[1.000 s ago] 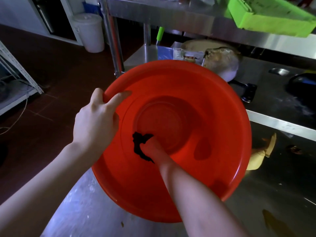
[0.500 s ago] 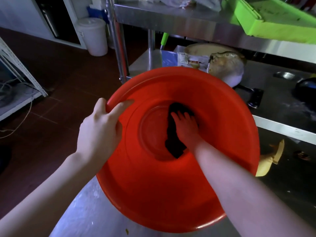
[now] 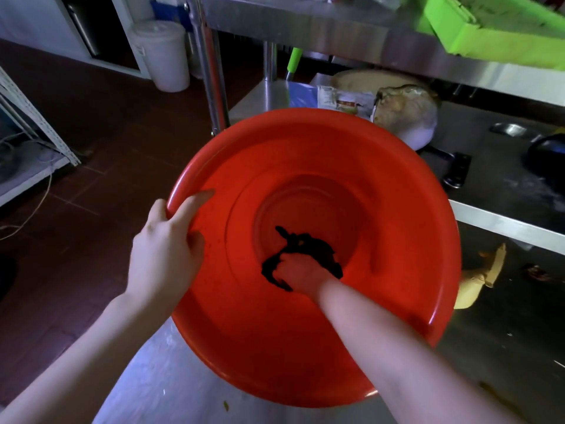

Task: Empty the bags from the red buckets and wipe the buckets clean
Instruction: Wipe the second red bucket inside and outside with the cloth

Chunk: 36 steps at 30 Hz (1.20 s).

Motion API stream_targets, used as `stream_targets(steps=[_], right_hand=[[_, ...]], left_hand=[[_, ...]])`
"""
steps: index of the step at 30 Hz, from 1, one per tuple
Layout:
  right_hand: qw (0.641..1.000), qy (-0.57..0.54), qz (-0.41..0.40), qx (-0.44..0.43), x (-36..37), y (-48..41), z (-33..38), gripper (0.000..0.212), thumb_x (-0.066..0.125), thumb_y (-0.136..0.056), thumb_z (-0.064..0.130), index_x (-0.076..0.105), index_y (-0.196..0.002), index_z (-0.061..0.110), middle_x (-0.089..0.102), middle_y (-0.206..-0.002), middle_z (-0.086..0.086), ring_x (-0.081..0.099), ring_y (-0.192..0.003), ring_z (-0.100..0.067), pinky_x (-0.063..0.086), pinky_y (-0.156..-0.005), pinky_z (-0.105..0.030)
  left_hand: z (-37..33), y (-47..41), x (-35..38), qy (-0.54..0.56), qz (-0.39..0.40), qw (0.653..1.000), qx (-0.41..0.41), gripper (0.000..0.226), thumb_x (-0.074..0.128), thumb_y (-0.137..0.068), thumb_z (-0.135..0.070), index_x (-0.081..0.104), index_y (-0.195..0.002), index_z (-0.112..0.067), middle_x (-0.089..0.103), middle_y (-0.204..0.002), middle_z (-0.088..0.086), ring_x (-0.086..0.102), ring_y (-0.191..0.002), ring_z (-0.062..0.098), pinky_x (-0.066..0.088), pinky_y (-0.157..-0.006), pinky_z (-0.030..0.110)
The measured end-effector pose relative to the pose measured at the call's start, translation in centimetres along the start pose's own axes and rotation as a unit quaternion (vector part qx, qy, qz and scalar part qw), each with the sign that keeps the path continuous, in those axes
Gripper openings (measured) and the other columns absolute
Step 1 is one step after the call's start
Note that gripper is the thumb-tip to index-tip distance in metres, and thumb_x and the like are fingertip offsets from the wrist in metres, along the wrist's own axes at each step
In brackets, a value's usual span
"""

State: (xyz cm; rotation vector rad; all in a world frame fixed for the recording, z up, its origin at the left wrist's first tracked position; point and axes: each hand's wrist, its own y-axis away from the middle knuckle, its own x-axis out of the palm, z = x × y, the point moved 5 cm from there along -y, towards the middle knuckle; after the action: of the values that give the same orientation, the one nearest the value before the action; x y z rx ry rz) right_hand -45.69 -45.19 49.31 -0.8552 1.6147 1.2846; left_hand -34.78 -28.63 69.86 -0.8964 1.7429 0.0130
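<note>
A wide red bucket is tilted toward me above the steel table. My left hand grips its left rim, thumb inside the wall and fingers behind it. My right hand is deep inside, at the near side of the round bottom, and presses a dark cloth against the plastic. The cloth bunches around my fingers, which it partly hides.
A steel table lies under the bucket. Behind the bucket sit a pale sack and packets on a lower steel surface. A green tray rests on the upper shelf. A white bin stands on the red-brown floor at left.
My right hand has slid the cloth from the far right of the bucket's bottom back to its near side. My left hand keeps the same hold on the rim.
</note>
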Motion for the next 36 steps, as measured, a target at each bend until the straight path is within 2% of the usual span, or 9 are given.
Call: stream_targets(steps=[6,10,14,20,22,24,27,32,36], right_hand=[[0.983,-0.135,-0.001,0.125,-4.3,6.4,-3.6,0.029,0.047,-0.091,0.011,0.062,-0.112,0.025,0.058,-0.122,-0.01,0.054,-0.118,-0.029,0.035,-0.106,-0.047],[0.913,-0.35,-0.122,0.169,-9.6,11.3,-4.1,0.032,0.045,-0.076,0.02,0.063,-0.097,0.036,0.068,-0.095,0.003,0.067,-0.092,-0.025,0.051,-0.073,-0.032],[0.897,-0.313,-0.29,0.118,-14.1,15.9,-2.6,0.058,0.048,-0.071,-0.011,0.06,-0.116,0.024,0.066,-0.117,-0.004,0.057,-0.108,-0.025,0.042,-0.085,-0.03],[0.847,-0.287,-0.432,0.117,-18.2,23.0,-0.6,0.059,0.051,-0.067,-0.013,0.062,-0.115,0.02,0.065,-0.112,0.003,0.054,-0.101,-0.017,0.035,-0.078,-0.021],[0.821,-0.301,-0.473,0.112,-19.0,24.9,0.0,0.056,0.052,-0.068,-0.014,0.062,-0.114,0.016,0.064,-0.112,0.005,0.055,-0.106,-0.013,0.037,-0.083,-0.015],[0.795,-0.315,-0.506,0.116,-19.5,26.5,0.6,0.055,0.053,-0.07,-0.013,0.061,-0.116,0.016,0.064,-0.115,0.004,0.057,-0.111,-0.015,0.042,-0.093,-0.021],[0.756,-0.333,-0.547,0.135,-19.7,28.7,1.3,0.052,0.056,-0.076,-0.012,0.059,-0.119,0.016,0.063,-0.119,0.005,0.057,-0.116,-0.014,0.045,-0.099,-0.028],[0.68,-0.361,-0.615,0.171,-19.9,32.2,1.8,0.042,0.062,-0.082,-0.003,0.058,-0.121,0.013,0.06,-0.115,0.012,0.054,-0.11,0.0,0.039,-0.096,-0.01],[0.617,-0.389,-0.653,0.204,-19.8,35.6,1.2,0.044,0.063,-0.084,0.002,0.054,-0.126,0.015,0.057,-0.124,0.008,0.053,-0.12,-0.005,0.041,-0.106,-0.025]], left_hand=[[-1.0,2.7,0.2,0.019,0.011,0.999,-0.024,0.066,0.06,-0.084,-0.004,0.047,-0.139,-0.038,0.039,-0.09,0.007,0.042,-0.054,0.023,0.037,-0.053,0.033],[-2.2,3.1,-0.2,0.007,0.036,0.999,-0.026,0.066,0.056,-0.085,-0.007,0.043,-0.14,-0.041,0.038,-0.089,0.006,0.034,-0.049,0.015,0.03,-0.049,0.026],[-2.0,3.3,-0.5,0.007,0.1,0.993,-0.066,0.071,0.06,-0.084,-0.014,0.034,-0.143,-0.045,0.038,-0.095,0.005,0.035,-0.057,0.01,0.028,-0.048,0.023],[0.1,3.4,-1.3,0.057,0.185,0.961,-0.195,0.063,0.068,-0.083,-0.034,0.045,-0.142,-0.031,0.049,-0.124,0.021,0.045,-0.064,0.011,0.032,-0.048,0.018],[0.1,4.1,-1.7,0.098,0.205,0.945,-0.236,0.056,0.061,-0.085,-0.049,0.053,-0.135,-0.028,0.041,-0.131,0.021,0.059,-0.076,0.022,0.046,-0.056,0.024],[-0.1,5.3,-1.9,0.065,0.211,0.942,-0.254,0.06,0.05,-0.086,-0.063,0.053,-0.135,-0.029,0.023,-0.144,0.023,0.049,-0.117,0.039,0.049,-0.091,0.041],[-3.0,7.3,-3.6,-0.03,0.073,0.989,-0.128,0.061,0.037,-0.089,-0.068,0.058,-0.13,-0.028,0.007,-0.159,0.019,0.009,-0.145,0.037,0.015,-0.114,0.053],[-12.8,13.1,-2.0,-0.06,0.016,0.957,0.284,0.066,0.056,-0.076,-0.066,0.062,-0.126,-0.024,0.065,-0.111,0.005,0.057,-0.114,0.03,0.023,-0.113,0.057],[-15.9,15.1,1.3,-0.187,0.058,0.941,0.277,0.086,0.075,-0.068,-0.043,0.041,-0.146,-0.029,0.06,-0.106,0.009,0.058,-0.098,0.03,0.025,-0.111,0.063]])
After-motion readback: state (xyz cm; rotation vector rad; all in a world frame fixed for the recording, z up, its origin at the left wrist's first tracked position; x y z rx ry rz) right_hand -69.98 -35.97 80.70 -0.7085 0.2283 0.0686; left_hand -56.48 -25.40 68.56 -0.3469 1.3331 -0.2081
